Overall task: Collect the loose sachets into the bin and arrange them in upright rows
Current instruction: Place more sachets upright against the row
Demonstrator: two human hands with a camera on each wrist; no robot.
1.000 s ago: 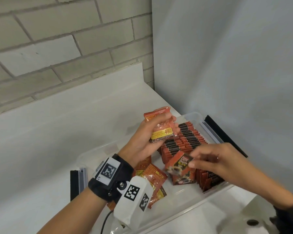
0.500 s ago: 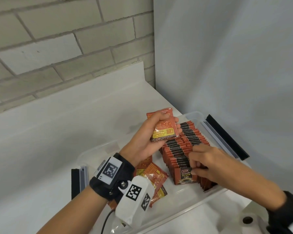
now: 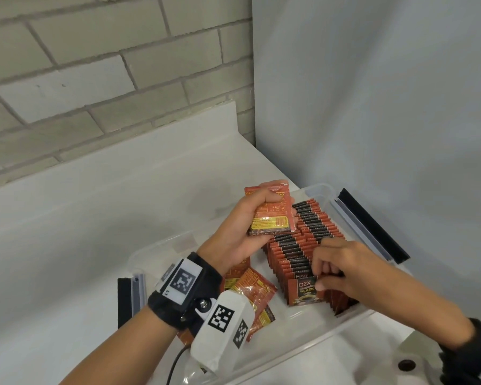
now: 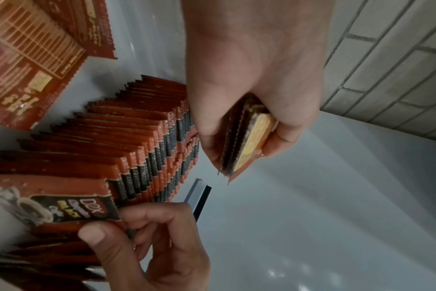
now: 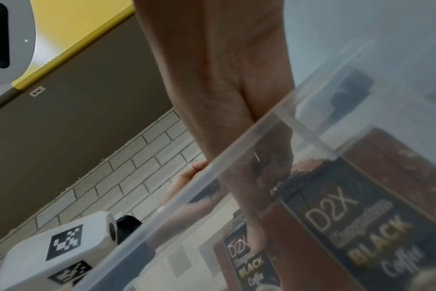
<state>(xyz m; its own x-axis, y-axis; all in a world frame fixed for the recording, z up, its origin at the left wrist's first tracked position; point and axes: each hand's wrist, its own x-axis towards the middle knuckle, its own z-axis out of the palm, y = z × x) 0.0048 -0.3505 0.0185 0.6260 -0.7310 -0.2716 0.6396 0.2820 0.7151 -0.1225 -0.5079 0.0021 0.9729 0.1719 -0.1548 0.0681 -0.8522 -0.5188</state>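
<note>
While a small stack of sachets is gripped in the left hand above the bin, the front sachet of the upright rows is pinched by the right hand, thumb on its face. Only from the left wrist is the stack's edge seen, several packets thick. Through the bin wall, the right wrist view is blurred. Loose sachets near the tabletop's front edge are partly hidden by the wrist camera.
</note>
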